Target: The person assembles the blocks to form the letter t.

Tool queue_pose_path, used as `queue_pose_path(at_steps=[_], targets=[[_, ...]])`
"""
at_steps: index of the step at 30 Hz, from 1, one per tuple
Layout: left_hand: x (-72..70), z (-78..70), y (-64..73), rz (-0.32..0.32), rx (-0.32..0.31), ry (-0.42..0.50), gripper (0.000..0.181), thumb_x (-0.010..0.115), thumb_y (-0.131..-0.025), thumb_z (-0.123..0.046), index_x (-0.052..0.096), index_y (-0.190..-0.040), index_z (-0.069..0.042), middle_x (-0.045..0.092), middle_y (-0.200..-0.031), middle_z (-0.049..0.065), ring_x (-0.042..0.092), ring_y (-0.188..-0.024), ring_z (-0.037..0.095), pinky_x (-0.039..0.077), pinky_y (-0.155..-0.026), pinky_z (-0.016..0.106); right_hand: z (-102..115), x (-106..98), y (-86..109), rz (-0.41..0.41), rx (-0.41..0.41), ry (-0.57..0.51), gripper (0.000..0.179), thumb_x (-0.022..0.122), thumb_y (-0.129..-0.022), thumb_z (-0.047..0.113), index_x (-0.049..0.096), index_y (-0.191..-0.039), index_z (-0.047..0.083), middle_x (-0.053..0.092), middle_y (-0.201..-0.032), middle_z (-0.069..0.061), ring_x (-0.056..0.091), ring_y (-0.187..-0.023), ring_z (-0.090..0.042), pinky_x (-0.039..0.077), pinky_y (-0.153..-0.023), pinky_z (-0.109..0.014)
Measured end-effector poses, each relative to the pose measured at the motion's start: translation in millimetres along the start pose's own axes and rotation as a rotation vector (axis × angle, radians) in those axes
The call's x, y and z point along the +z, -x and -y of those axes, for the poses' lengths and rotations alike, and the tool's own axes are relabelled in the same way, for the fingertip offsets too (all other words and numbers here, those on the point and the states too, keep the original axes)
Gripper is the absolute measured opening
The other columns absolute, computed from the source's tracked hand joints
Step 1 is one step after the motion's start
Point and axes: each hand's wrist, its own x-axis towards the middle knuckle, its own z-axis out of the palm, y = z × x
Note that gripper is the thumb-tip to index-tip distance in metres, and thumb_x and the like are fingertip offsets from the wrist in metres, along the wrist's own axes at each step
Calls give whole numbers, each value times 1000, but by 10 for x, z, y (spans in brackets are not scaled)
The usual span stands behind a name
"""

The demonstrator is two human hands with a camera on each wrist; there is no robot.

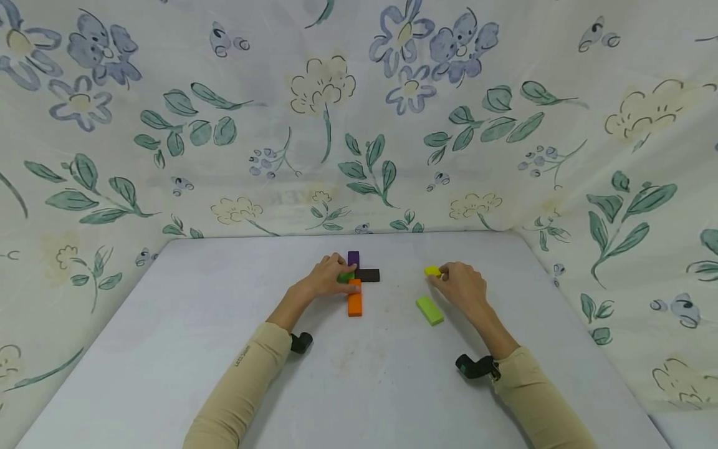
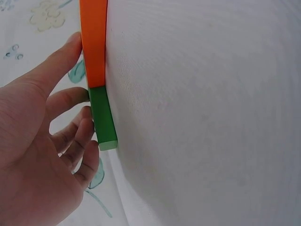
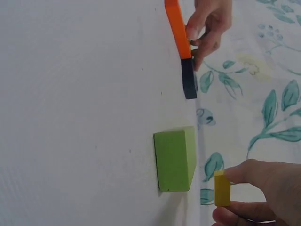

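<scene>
We look across a pale bench point(image 1: 168, 349), matte and finely grained with a few specks, toward a softly creased white cloth point(image 1: 488, 156) printed with blue flowers and green leaves. At the left, a tan fabric sleeve point(image 1: 235, 380) leads to the left hand point(image 1: 327, 274), with a rounded black device point(image 1: 301, 342) beside the wrist. We see this hand's thumb and fingers apart and relaxed: the thumb touches a smooth orange rectangular block point(image 1: 355, 305), and the fingers rest along a dark green oblong block point(image 2: 103, 117) with a paler end face. The green one lies crosswise to the orange one, which points toward us. Beyond, by the fingertips, is a deep purple rectangular block point(image 1: 353, 258), and a blackish-brown oblong block point(image 1: 368, 275) extends to the right. We read the four as a rough cross, its middle partly hidden by fingers.

Well apart to the right, a sharp-edged lime green block point(image 1: 429, 310) lies slantwise. Just beyond it, a small flat-faced yellow block point(image 1: 431, 271) is pinched between thumb and fingers of the right hand point(image 1: 462, 287); we cannot tell whether it touches the bench. Another black device point(image 1: 475, 366) sits by a second tan sleeve point(image 1: 544, 399).
</scene>
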Motion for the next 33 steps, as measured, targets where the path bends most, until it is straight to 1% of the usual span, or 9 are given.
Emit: queue_pose_path(at_steps=[3, 7, 13, 16, 23, 33], targets=[[0, 0, -3, -1, -1, 0, 67, 71, -86, -48, 52, -141, -15, 52, -129, 17, 45, -108, 27, 43, -86, 35, 33, -9, 11, 5, -2, 4, 44, 71, -88, 37, 71, -114, 2, 72, -94, -10, 60, -71, -19, 46, -53, -26], [-1, 2, -9, 0, 0, 4, 67, 71, -86, -48, 52, -141, -15, 51, -129, 17, 45, -108, 27, 43, -87, 35, 74, -7, 23, 10, -8, 9, 43, 72, -88, 37, 72, -113, 2, 72, -92, -8, 58, -69, -18, 46, -52, -26], [-7, -10, -13, -3, 1, 5, 67, 71, -87, -48, 52, -141, -14, 52, -129, 17, 45, -108, 28, 43, -87, 36, 145, 5, 49, -5, -30, 15, 42, 72, -87, 37, 72, -112, 3, 72, -91, -8, 58, -69, -18, 48, -55, -26], [-3, -6, -18, -3, 0, 2, 67, 71, -87, -48, 52, -141, -15, 52, -129, 17, 45, -108, 28, 43, -87, 35, 183, 6, 66, -5, -38, 14, 42, 73, -87, 37, 72, -111, 3, 71, -91, -8, 58, -69, -18, 48, -55, -26], [18, 18, -26, 0, -2, 1, 67, 71, -86, -49, 52, -141, -15, 52, -129, 16, 45, -108, 27, 42, -86, 35, 261, 47, 113, 17, -29, 5, 43, 73, -87, 39, 72, -112, 4, 69, -90, -7, 55, -69, -17, 43, -54, -24], [14, 24, -12, -1, -6, 4, 67, 71, -86, -48, 52, -141, -16, 52, -129, 16, 45, -109, 27, 43, -87, 35, 352, 72, 163, 25, -61, 14, 42, 73, -86, 39, 73, -112, 5, 70, -92, -7, 56, -70, -17, 45, -54, -24]])
